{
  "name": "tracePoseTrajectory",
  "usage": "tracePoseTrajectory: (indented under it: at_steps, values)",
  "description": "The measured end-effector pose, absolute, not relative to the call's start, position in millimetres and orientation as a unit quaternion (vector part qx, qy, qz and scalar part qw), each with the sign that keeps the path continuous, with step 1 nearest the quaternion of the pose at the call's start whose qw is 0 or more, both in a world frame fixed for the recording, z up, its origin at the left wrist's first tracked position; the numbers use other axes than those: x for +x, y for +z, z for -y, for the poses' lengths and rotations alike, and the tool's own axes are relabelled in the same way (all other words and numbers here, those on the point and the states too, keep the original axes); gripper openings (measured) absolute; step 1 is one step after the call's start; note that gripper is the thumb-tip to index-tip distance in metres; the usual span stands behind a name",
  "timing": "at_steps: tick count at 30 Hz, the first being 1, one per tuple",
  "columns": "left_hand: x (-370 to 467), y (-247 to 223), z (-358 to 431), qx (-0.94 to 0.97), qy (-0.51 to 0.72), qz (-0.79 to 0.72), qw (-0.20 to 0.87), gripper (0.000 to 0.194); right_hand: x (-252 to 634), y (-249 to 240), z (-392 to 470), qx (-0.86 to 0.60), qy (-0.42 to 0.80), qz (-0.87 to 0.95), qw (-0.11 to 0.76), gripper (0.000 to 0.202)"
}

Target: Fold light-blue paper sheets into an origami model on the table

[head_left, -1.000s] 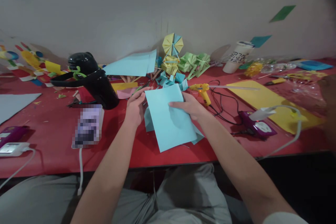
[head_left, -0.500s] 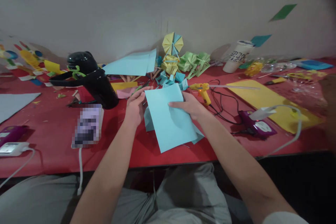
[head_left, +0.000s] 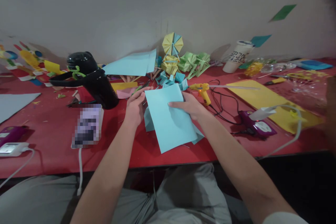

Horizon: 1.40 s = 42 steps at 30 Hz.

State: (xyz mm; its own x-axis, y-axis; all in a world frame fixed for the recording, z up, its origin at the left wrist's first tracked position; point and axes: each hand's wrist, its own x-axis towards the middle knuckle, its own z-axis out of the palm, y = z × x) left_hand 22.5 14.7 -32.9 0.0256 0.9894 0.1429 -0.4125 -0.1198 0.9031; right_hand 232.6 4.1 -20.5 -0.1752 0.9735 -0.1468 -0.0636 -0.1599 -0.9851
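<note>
A folded sheet of light blue paper (head_left: 170,119) is tilted in front of me above the red table. My right hand (head_left: 190,106) pinches its right edge, thumb on the face and the other fingers hidden behind. Along the left edge is my left hand (head_left: 135,108), its fingers stretched out; whether it touches the sheet I cannot tell. More blue paper (head_left: 149,120) shows beneath the sheet. Just beyond it lie small folded blue paper pieces (head_left: 174,78). A yellow glue gun (head_left: 202,92) rests to the right of my right hand.
Left stand a black tumbler (head_left: 98,87) and a phone (head_left: 88,126) on a cable. Folded yellow paper shapes (head_left: 172,52) and blue sheets (head_left: 133,63) are at the back. Right are a purple power strip (head_left: 256,124), yellow paper (head_left: 262,99) and a white cup (head_left: 237,56).
</note>
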Motion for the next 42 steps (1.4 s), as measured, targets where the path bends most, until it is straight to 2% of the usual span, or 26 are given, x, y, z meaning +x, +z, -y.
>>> tracePoseTrajectory:
  at_steps: [27, 42]
  values:
    - [23.1, -31.0, -13.0, 0.422, 0.612, -0.335, 0.579, 0.023, 233.4, -23.1, -5.2, -0.468, 0.590, 0.492, 0.437, 0.052]
    - [28.7, -35.6, -16.3, 0.433, 0.640, -0.382, 0.506, 0.016, 232.9, -23.7, -5.2, -0.472, 0.581, 0.495, 0.441, 0.053]
